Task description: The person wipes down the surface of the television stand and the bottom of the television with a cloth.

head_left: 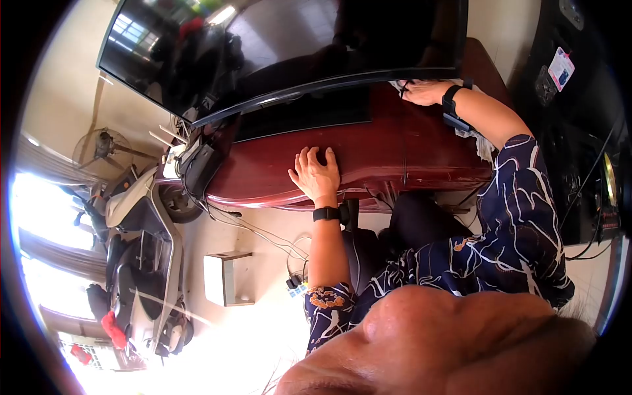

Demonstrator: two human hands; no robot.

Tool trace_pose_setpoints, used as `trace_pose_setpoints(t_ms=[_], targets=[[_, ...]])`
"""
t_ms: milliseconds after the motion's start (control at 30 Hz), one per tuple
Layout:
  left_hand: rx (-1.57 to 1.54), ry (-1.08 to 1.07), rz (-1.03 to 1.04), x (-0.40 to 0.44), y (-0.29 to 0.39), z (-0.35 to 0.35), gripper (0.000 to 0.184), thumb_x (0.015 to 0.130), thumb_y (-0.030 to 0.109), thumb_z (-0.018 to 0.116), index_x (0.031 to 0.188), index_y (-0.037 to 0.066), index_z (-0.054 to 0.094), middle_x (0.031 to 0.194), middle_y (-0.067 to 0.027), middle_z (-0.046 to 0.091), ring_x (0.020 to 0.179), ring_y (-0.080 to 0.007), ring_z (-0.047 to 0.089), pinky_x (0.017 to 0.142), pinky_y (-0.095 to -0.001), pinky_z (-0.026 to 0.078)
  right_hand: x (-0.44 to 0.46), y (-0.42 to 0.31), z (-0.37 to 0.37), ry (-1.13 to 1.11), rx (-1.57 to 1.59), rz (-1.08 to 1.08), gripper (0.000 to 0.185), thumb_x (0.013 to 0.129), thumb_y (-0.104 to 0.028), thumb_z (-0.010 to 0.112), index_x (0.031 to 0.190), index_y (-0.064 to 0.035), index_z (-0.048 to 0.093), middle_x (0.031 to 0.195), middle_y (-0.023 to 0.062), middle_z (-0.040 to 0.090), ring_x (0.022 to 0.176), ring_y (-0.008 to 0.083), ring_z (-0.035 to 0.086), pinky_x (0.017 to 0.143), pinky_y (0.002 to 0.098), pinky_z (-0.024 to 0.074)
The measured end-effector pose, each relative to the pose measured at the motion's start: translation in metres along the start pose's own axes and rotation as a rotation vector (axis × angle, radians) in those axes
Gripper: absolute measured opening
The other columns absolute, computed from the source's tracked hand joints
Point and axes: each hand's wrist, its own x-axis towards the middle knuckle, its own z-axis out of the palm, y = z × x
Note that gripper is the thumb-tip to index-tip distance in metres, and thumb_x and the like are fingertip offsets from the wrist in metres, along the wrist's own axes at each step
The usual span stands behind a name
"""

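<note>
My left hand (316, 174) rests palm down on the dark red glossy cabinet top (276, 158), its fingers apart and slightly bent, holding nothing. At the right, my right hand (424, 92) is closed near the lower edge of a large black television (283, 52). A small whitish thing shows at its fingertips, too little of it to name, and the screen's edge partly hides the fingers. A black bar-shaped panel (303, 122) lies beneath the television. Crumpled whitish material (484, 147) sits by the cabinet's right edge, below my right forearm.
Left of the cabinet top are a white router (174, 161) and tangled black cables. A scooter (141, 263) and a standing fan (103, 143) are farther left. On the floor sit a white open box (227, 279) and a power strip (297, 288). A tall black object (579, 131) stands right.
</note>
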Motion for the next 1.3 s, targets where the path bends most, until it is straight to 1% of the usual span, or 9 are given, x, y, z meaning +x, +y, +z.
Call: trace_pose_setpoints(t_ms=[133,167,300,433,533,867,967,1233,1300], targets=[[0.012,0.050,0.014,-0.003,0.002,0.000,0.037,0.086,0.043,0.058,0.110,0.015,0.066,0.128,-0.0027,0.058,0.126,-0.0225,0.046,0.110,-0.0503,0.026,0.002,-0.034,-0.004,-0.011,-0.100,-0.101,0.073,0.096,-0.061,0.018,0.153,-0.0158,0.012,0.158,0.0161,0.011,0.144,0.0365,0.014,0.116,0.0497,0.0120],[0.013,0.047,0.009,-0.002,0.002,0.000,0.037,0.086,0.043,0.058,0.110,0.015,0.066,0.128,-0.0027,0.058,0.126,-0.0225,0.046,0.110,-0.0503,0.026,0.018,-0.031,0.005,-0.010,-0.056,-0.132,0.075,0.094,-0.064,0.021,0.153,-0.0174,0.014,0.159,0.0131,0.005,0.146,0.0345,0.005,0.115,0.0539,0.0021],[-0.003,-0.023,-0.013,-0.002,0.004,-0.003,0.039,0.088,0.043,0.054,0.114,0.015,0.064,0.131,-0.0036,0.055,0.131,-0.0223,0.042,0.111,-0.0538,0.023,0.010,-0.036,0.005,0.022,-0.131,-0.171,0.076,0.094,-0.064,0.022,0.153,-0.0170,0.015,0.159,0.0131,0.005,0.146,0.0337,0.003,0.115,0.0532,0.0017],[-0.005,0.006,-0.008,-0.001,0.003,0.000,0.036,0.088,0.041,0.056,0.112,0.015,0.065,0.130,-0.0026,0.056,0.129,-0.0219,0.044,0.110,-0.0531,0.024,-0.002,-0.029,0.015,0.024,-0.272,-0.313,0.072,0.096,-0.059,0.026,0.151,-0.0133,0.020,0.158,0.0133,0.012,0.146,0.0322,0.007,0.113,0.0538,0.0165],[-0.022,0.034,-0.003,-0.002,0.001,0.003,0.034,0.087,0.039,0.058,0.109,0.015,0.066,0.128,-0.0022,0.058,0.127,-0.0222,0.045,0.109,-0.0520,0.025,-0.052,-0.024,0.016,-0.057,-0.139,-0.394,0.073,0.095,-0.061,0.024,0.152,-0.0143,0.020,0.159,0.0127,0.010,0.147,0.0292,0.004,0.116,0.0529,0.0065],[-0.037,0.042,-0.001,-0.002,-0.001,0.008,0.035,0.085,0.040,0.059,0.108,0.015,0.066,0.128,-0.0009,0.058,0.128,-0.0220,0.046,0.111,-0.0504,0.023,-0.154,0.064,0.035,0.016,-0.128,-0.073,0.060,0.098,-0.053,0.029,0.150,-0.0249,0.026,0.158,0.0087,0.015,0.147,0.0250,0.006,0.108,0.0675,0.0045],[-0.014,0.026,-0.006,-0.002,-0.001,0.008,0.036,0.086,0.042,0.058,0.110,0.016,0.065,0.129,0.0003,0.058,0.128,-0.0215,0.045,0.111,-0.0503,0.023,-0.136,0.086,0.031,0.039,-0.135,-0.046,0.059,0.097,-0.055,0.029,0.149,-0.0264,0.028,0.158,0.0082,0.016,0.146,0.0271,0.009,0.103,0.0704,0.0132],[0.015,0.021,-0.008,-0.006,0.007,0.000,0.034,0.086,0.040,0.060,0.110,0.016,0.064,0.128,-0.0017,0.058,0.127,-0.0216,0.047,0.111,-0.0511,0.024,-0.080,0.116,-0.006,0.028,-0.080,-0.083,0.062,0.096,-0.058,0.027,0.150,-0.0277,0.024,0.160,0.0025,0.005,0.147,0.0257,0.002,0.106,0.0724,0.0070],[0.005,0.027,0.018,-0.005,0.004,0.002,0.032,0.086,0.039,0.060,0.108,0.016,0.065,0.128,-0.0021,0.059,0.126,-0.0221,0.047,0.111,-0.0496,0.024,-0.057,0.126,-0.010,0.079,-0.045,-0.069,0.064,0.095,-0.056,0.033,0.151,-0.0274,0.021,0.159,0.0043,0.010,0.146,0.0271,0.009,0.105,0.0714,0.0113]])
